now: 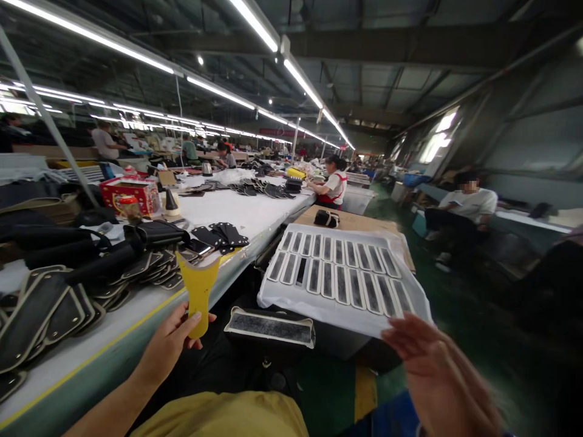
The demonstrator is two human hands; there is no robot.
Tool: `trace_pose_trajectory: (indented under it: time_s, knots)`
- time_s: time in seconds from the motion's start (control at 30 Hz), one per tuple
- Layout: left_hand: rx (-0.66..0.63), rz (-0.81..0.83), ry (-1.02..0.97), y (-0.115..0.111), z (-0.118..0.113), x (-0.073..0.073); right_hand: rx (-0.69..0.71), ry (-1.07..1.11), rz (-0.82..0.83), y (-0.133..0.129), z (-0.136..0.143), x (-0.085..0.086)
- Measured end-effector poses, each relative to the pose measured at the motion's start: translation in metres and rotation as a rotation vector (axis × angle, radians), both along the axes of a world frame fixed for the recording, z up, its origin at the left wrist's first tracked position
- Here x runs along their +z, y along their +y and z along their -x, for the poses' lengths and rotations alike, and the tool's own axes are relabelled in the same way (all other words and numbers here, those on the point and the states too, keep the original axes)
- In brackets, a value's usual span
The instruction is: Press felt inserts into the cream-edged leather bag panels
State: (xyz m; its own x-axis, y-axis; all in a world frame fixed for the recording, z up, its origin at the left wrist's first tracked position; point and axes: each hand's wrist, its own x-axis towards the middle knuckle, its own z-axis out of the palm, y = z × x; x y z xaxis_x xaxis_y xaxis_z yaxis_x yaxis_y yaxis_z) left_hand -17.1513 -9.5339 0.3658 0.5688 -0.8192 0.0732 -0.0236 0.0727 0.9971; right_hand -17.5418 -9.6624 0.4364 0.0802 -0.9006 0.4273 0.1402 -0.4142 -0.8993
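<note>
A long white table (255,212) runs down the room, with black pieces (221,233) on it. The left hand (170,343) grips a yellow tool (198,291) that sticks up above the fingers. The right hand (437,370) is open, flat, holding nothing.

— What lies on the table (255,215) to the left?
— Stacked leather pieces (68,297), a box (130,193) farther back.
— And right of it?
— A sheet (346,303) bearing rows of strips (339,270), with a padded piece (271,326) in front, nearer the hands.
</note>
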Motion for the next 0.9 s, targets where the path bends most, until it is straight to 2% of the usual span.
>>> trace_pose_trajectory:
  time_s: [0.13, 0.2, 0.27, 0.33, 0.4, 0.47, 0.53, 0.6, 0.63, 0.7, 0.77, 0.8, 0.83, 0.9]
  knots:
    - [-0.073, -0.081, -0.058, -0.006, 0.008, -0.005, 0.020, -0.020, -0.405, -0.006, -0.024, -0.050]
    - [-0.131, -0.120, -0.081, -0.009, 0.017, -0.008, 0.084, -0.018, -0.508, -0.004, -0.035, -0.070]
    - [-0.225, -0.169, -0.098, -0.013, 0.030, -0.011, 0.185, -0.005, -0.559, 0.003, -0.049, -0.082]
    - [-0.372, -0.229, -0.108, -0.017, 0.047, -0.014, 0.308, 0.021, -0.578, 0.010, -0.066, -0.089]
    - [-0.577, -0.246, -0.125, -0.024, 0.067, -0.017, 0.462, 0.008, -0.575, 0.017, -0.086, -0.094]
    - [-0.829, -0.199, -0.177, -0.033, 0.086, -0.020, 0.629, -0.063, -0.584, 0.021, -0.103, -0.100]
    - [-1.020, -0.125, -0.293, -0.045, 0.101, -0.024, 0.715, -0.150, -0.648, 0.022, -0.113, -0.104]
    - [-1.130, -0.063, -0.470, -0.060, 0.109, -0.028, 0.672, -0.226, -0.728, 0.019, -0.112, -0.103]
    - [-1.134, -0.030, -0.582, -0.069, 0.108, -0.031, 0.614, -0.262, -0.751, 0.015, -0.107, -0.101]
    - [-1.039, 0.054, -0.838, -0.089, 0.101, -0.035, 0.448, -0.327, -0.737, 0.004, -0.090, -0.094]
    - [-0.854, 0.082, -1.073, -0.112, 0.088, -0.041, 0.261, -0.323, -0.694, -0.011, -0.066, -0.090]
    - [-0.781, 0.043, -1.160, -0.124, 0.081, -0.043, 0.185, -0.265, -0.684, -0.018, -0.053, -0.091]
    - [-0.764, -0.037, -1.223, -0.136, 0.076, -0.046, 0.125, -0.171, -0.697, -0.024, -0.041, -0.093]
    - [-0.831, -0.238, -1.304, -0.156, 0.071, -0.051, 0.084, 0.048, -0.732, -0.034, -0.022, -0.101]
